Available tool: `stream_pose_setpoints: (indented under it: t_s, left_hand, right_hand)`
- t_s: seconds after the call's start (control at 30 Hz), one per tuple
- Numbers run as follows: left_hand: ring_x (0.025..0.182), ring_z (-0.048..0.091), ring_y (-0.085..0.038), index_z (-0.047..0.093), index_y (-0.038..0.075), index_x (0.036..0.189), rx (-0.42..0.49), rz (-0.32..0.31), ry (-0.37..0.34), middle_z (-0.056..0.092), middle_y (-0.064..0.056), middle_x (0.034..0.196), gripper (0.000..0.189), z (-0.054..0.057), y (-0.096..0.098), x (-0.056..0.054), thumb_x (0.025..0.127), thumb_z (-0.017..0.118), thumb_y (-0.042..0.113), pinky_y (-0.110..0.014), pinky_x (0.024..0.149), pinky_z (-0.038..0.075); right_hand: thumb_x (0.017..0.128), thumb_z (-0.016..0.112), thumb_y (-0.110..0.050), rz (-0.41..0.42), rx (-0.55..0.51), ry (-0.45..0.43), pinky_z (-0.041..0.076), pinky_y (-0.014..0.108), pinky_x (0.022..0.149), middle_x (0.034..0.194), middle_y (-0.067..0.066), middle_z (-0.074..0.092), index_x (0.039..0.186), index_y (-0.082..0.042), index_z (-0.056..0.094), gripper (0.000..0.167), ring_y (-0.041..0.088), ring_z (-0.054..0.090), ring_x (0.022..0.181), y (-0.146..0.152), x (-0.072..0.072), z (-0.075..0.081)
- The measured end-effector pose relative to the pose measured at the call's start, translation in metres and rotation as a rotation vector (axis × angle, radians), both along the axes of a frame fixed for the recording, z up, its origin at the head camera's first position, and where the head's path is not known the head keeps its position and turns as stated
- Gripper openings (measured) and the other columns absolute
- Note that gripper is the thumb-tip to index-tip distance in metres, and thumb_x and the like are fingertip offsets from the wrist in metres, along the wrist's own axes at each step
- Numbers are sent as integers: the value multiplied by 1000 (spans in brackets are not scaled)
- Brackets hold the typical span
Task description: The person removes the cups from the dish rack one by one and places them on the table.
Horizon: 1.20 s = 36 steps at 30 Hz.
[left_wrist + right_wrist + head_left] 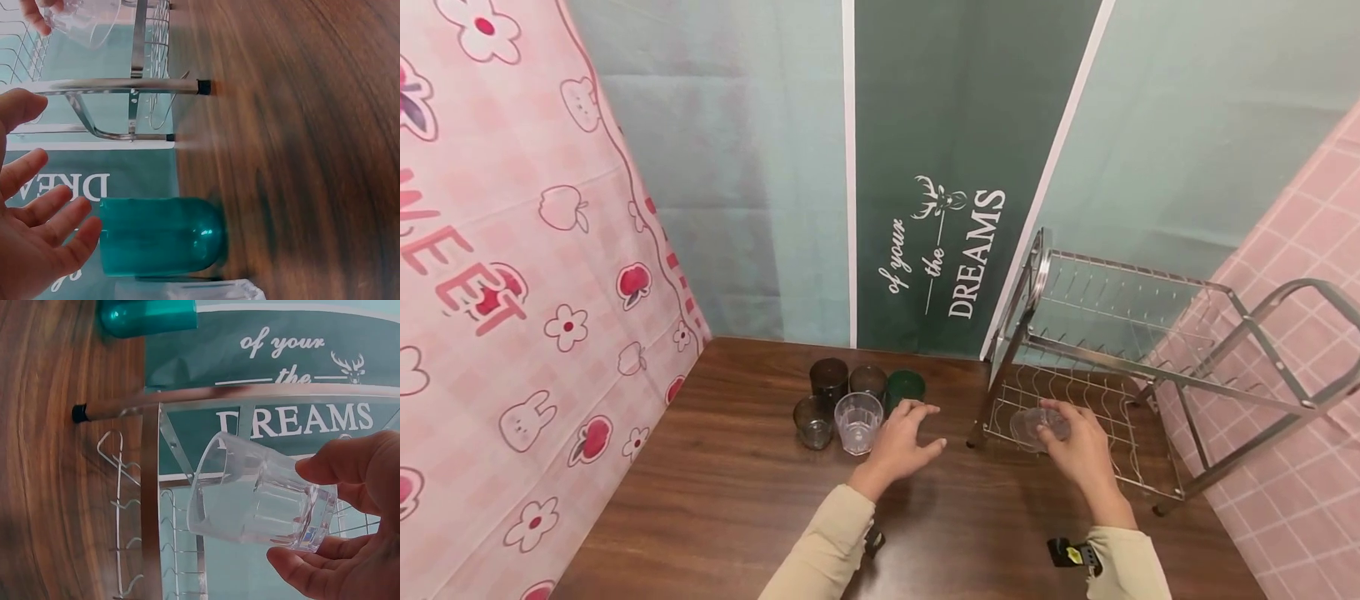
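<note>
My right hand (1084, 446) pinches a clear plastic cup (244, 494) near its base between thumb and fingers. The cup is tilted, its mouth towards the lower level of the metal rack (1157, 371); whether it touches the wires I cannot tell. Over the table, my left hand (902, 442) has its fingers spread and holds nothing. Closest to that hand are a green cup (162, 237) and a second clear cup (857, 427). Three dark, see-through cups stand grouped with them: one at the back (828, 377), one beside the green cup (868, 380) and one in front (814, 423).
The two-level rack stands at the right of the brown wooden table (700, 508), on black-tipped feet. A green and blue printed cloth (925, 108) hangs behind. Pink patterned cloths close off the left (550, 275) and right (1292, 433) sides.
</note>
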<state>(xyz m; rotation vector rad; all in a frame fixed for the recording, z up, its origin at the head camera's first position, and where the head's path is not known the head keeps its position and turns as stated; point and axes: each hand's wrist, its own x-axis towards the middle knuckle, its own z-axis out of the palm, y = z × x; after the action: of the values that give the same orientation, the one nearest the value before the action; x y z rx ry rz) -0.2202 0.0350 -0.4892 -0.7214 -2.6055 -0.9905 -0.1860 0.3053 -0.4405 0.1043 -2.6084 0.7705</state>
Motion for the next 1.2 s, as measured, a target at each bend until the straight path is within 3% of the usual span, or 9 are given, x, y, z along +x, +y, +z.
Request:
stream_pose_setpoints:
  t_s: [0.13,0.37,0.63,0.8,0.9,1.03,1.2]
  left_hand:
    - [105,53,-17,60,15,120,43,-27,-41,52,-4,115,46,-3,4,-1,79,71,34,-33,85,45]
    - [103,54,-17,60,15,120,140,-59,-140,54,-3,114,45,-7,11,0,80,71,33,-32,86,43]
    - [92,55,-13,62,9,115,274,-98,-131,58,-3,107,44,-17,23,-2,77,74,27,-26,79,44]
    - [95,58,-19,61,10,116,444,-129,-256,57,-5,109,43,-16,31,-1,77,74,22,-25,75,48]
    - [96,59,-25,60,9,117,537,-145,-327,57,-7,111,44,-14,34,1,77,75,19,-31,75,50]
    - [99,58,-32,60,9,119,613,-152,-395,56,-9,114,47,-11,38,3,75,76,17,-34,75,50]
    - [99,58,-27,59,11,120,666,-164,-450,55,-9,115,50,-11,41,6,73,78,15,-25,71,49]
  right_hand:
    - [78,69,-2,11,-16,15,35,58,75,109,32,54,112,-1,62,35,45,48,99,-2,0,-3]
    - [77,71,-3,38,-58,34,34,36,55,90,19,57,110,-4,63,33,20,46,64,-6,0,-10]
    - [79,70,-3,49,-146,-6,42,31,56,92,15,62,111,-5,62,33,20,56,70,-12,3,-16]
    - [80,70,-4,84,-247,-21,44,25,60,94,14,64,111,-4,62,32,15,57,76,-15,1,-21]
    - [81,68,-1,124,-315,-28,44,20,65,96,15,64,111,-1,61,31,9,57,79,-17,-1,-26]
    - [82,65,4,193,-444,-49,46,19,65,98,19,61,113,3,58,31,9,58,80,-21,-2,-32]
    - [84,61,7,262,-624,-103,48,24,66,102,25,57,116,8,53,33,12,59,81,-27,0,-36]
